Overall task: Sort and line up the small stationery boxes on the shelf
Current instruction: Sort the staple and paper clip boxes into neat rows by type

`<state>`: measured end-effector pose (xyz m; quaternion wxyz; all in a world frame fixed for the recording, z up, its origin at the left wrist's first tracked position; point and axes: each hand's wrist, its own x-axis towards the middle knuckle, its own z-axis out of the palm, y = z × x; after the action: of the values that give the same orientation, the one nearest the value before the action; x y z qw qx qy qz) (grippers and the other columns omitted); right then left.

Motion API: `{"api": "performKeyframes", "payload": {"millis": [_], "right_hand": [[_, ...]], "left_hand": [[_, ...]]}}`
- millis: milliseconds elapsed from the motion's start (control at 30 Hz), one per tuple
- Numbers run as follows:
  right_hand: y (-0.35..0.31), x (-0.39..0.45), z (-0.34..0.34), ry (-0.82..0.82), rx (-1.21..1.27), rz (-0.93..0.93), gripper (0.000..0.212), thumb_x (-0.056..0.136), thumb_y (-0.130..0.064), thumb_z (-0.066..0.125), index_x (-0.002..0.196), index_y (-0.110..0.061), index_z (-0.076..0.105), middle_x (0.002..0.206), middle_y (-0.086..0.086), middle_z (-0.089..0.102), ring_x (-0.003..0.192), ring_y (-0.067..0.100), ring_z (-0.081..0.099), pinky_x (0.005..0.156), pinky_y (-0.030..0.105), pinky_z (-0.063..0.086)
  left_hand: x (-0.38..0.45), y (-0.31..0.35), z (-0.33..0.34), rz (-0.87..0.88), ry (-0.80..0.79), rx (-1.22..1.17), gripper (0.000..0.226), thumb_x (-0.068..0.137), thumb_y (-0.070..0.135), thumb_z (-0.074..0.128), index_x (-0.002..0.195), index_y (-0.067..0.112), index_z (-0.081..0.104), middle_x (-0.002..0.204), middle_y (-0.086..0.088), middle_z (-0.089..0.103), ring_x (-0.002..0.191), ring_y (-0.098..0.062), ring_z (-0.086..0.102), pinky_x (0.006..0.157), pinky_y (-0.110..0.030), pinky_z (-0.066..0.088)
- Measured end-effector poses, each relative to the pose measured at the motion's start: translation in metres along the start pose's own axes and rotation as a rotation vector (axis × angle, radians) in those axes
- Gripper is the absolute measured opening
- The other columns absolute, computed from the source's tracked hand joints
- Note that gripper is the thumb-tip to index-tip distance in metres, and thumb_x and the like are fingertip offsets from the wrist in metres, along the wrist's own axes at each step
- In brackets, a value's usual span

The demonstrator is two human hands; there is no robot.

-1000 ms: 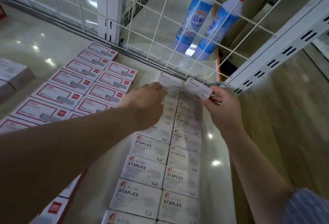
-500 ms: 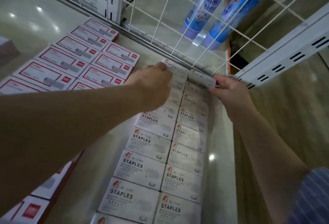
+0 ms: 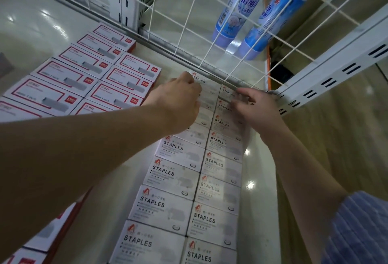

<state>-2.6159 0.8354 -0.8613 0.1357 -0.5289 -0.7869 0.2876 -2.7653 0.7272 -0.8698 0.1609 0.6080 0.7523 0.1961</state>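
Shelf [image 3: 88,217]: glossy cream surface, wire grid back [image 3: 189,24], slotted white upright [image 3: 336,70] at the right.

Two columns of white boxes [image 3: 168,207] printed "STAPLES" in black, each with a small red logo above the word, run from the near edge to the back grid, sides touching. Smaller print under the word is too fine to read.

To the left, set apart by a strip of bare shelf, a block of white boxes with red borders [image 3: 69,75]; each carries a red square reading "deli" and a grey picture of a staple strip.

Behind the grid, two blue-and-white bottles [image 3: 239,12] stand side by side with Chinese characters on the labels; I can't read them surely.

My left hand [image 3: 180,104] rests on the far end of the left staples column, fingers curled down onto the rearmost box; I cannot tell whether they clamp it or only press. My right hand [image 3: 256,106] sits at the far end of the right column, fingertips bent onto the top of the last box [image 3: 227,92] by the grid; a true pinch is not clear. Striped blue sleeve [image 3: 361,228] at lower right.
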Motion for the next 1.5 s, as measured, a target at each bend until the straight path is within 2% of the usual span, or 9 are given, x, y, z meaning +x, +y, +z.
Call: {"api": "performKeyframes", "payload": {"millis": [100,267,500,667,800,967,1200,1333,1500], "right_hand": [[-0.001,0.0,0.002,-0.003,0.009,0.016,0.042,0.088,-0.02,0.06,0.129,-0.019,0.053,0.121,-0.003,0.055,0.111,0.015,0.051,0.098,0.041,0.046],[0.0,-0.001,0.003,-0.009,0.004,0.006,0.042,0.088,-0.019,0.061,0.129,-0.019,0.053,0.121,-0.002,0.056,0.106,0.012,0.05,0.095,0.037,0.047],[0.003,-0.002,0.004,0.01,-0.025,-0.013,0.043,0.088,-0.019,0.061,0.13,-0.019,0.052,0.124,-0.001,0.057,0.112,0.015,0.05,0.1,0.04,0.044],[0.008,0.002,0.009,0.017,-0.017,-0.006,0.043,0.087,-0.023,0.061,0.129,-0.021,0.052,0.123,0.001,0.056,0.112,0.019,0.052,0.098,0.043,0.045],[0.012,0.006,0.014,0.012,-0.008,-0.018,0.043,0.084,-0.024,0.061,0.126,-0.024,0.055,0.118,0.005,0.056,0.107,0.023,0.055,0.095,0.044,0.046],[0.014,0.009,0.016,-0.008,-0.034,-0.031,0.034,0.086,-0.026,0.058,0.12,-0.024,0.058,0.113,0.006,0.055,0.101,0.024,0.057,0.09,0.043,0.049],[0.016,0.01,0.019,0.022,-0.025,-0.037,0.03,0.087,-0.025,0.057,0.117,-0.026,0.06,0.114,0.005,0.05,0.103,0.028,0.054,0.09,0.044,0.049],[0.015,0.011,0.021,0.035,-0.001,-0.039,0.033,0.081,-0.027,0.06,0.114,-0.028,0.062,0.111,0.007,0.057,0.102,0.03,0.056,0.088,0.046,0.049],[0.015,0.012,0.021,0.046,0.005,-0.018,0.031,0.086,-0.022,0.06,0.117,-0.024,0.061,0.115,0.006,0.051,0.107,0.03,0.052,0.093,0.046,0.046]], "left_hand": [[-0.001,0.002,-0.001,-0.007,0.003,-0.011,0.036,0.097,0.028,0.04,0.129,0.013,0.047,0.13,-0.003,0.038,0.108,-0.021,0.048,0.089,-0.035,0.048],[0.0,0.001,-0.002,-0.008,-0.001,-0.029,0.037,0.097,0.029,0.041,0.13,0.014,0.047,0.13,-0.002,0.038,0.105,-0.018,0.048,0.086,-0.031,0.048],[0.001,0.001,-0.002,-0.004,-0.008,-0.022,0.034,0.096,0.027,0.042,0.127,0.014,0.048,0.129,-0.004,0.039,0.107,-0.019,0.046,0.092,-0.038,0.047],[0.012,0.001,-0.003,0.005,-0.003,0.048,0.04,0.096,0.024,0.042,0.135,0.015,0.042,0.138,-0.004,0.036,0.125,-0.022,0.037,0.105,-0.038,0.035],[0.026,0.003,-0.005,0.02,-0.039,0.104,0.046,0.097,0.023,0.041,0.142,0.018,0.033,0.149,-0.002,0.028,0.135,-0.022,0.029,0.109,-0.037,0.027],[0.035,0.005,-0.003,0.04,-0.074,0.151,0.042,0.096,0.025,0.041,0.137,0.017,0.039,0.139,-0.002,0.039,0.125,-0.023,0.04,0.101,-0.038,0.035],[0.045,0.005,-0.005,0.033,-0.127,0.154,0.042,0.096,0.025,0.041,0.137,0.017,0.04,0.136,-0.003,0.036,0.122,-0.025,0.04,0.095,-0.039,0.039],[0.045,0.004,-0.005,0.026,-0.12,0.148,0.042,0.096,0.028,0.043,0.136,0.017,0.04,0.137,-0.003,0.036,0.123,-0.026,0.04,0.095,-0.039,0.039],[0.037,0.007,-0.004,-0.018,-0.055,0.147,0.041,0.095,0.029,0.046,0.134,0.018,0.043,0.134,-0.002,0.041,0.117,-0.024,0.045,0.089,-0.037,0.04]]}}
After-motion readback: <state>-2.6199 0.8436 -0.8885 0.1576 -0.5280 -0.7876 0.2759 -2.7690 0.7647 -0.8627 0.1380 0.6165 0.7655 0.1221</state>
